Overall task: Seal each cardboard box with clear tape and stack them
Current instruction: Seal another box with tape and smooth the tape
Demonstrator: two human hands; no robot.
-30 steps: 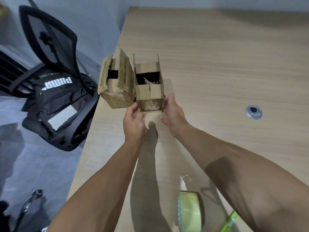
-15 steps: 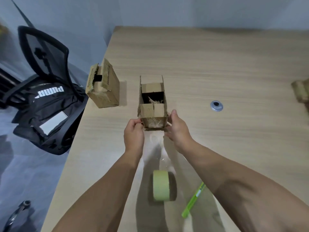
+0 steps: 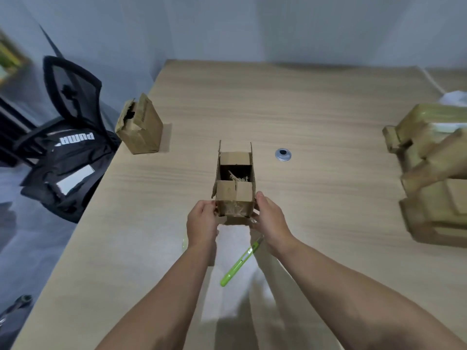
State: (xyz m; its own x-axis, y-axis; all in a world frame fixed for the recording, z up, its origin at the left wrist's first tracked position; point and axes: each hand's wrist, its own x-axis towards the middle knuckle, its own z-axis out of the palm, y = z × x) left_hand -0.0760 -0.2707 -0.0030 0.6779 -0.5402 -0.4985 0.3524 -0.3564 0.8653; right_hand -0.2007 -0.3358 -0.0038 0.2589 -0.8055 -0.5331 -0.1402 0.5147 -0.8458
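Head: both hands [image 3: 202,221] [image 3: 271,219] on box [image 3: 236,197] sides

A small brown cardboard box [image 3: 235,195] is stood upright at centre, top flaps open; a battered brown cardboard box [image 3: 145,130] is set at ten o'clock.

The light wooden table [image 3: 328,109] bears two boxes: one open-topped brown cardboard box [image 3: 236,198] at its middle, one torn brown cardboard box [image 3: 140,130] at its left edge. A blurred heap of cardboard boxes [image 3: 434,178] at its right edge cannot be counted. It also carries one slim green cutter [image 3: 237,265] and one round silver grommet [image 3: 283,154]. Left of it are one black mesh chair [image 3: 73,89] and one black bag [image 3: 70,160].
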